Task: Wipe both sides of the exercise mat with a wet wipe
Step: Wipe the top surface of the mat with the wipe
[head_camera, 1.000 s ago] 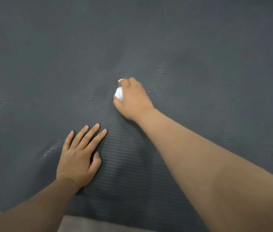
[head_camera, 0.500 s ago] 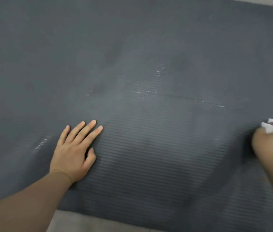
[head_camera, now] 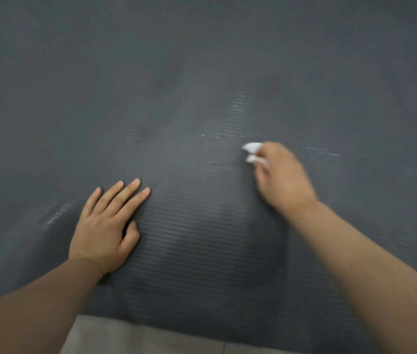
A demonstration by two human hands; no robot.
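The mat [head_camera: 202,72], dark grey and ribbed, fills nearly the whole frame. Right of centre the right hand [head_camera: 282,178] holds a bunched white wipe [head_camera: 252,150] on it. At lower left the left hand [head_camera: 107,226] lies flat, fingers straight. Pale floor [head_camera: 138,338] shows along the bottom edge.

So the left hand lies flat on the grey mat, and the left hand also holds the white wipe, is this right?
Not quite. The head view shows the left hand flat on the grey mat, but the right hand holds the white wipe.
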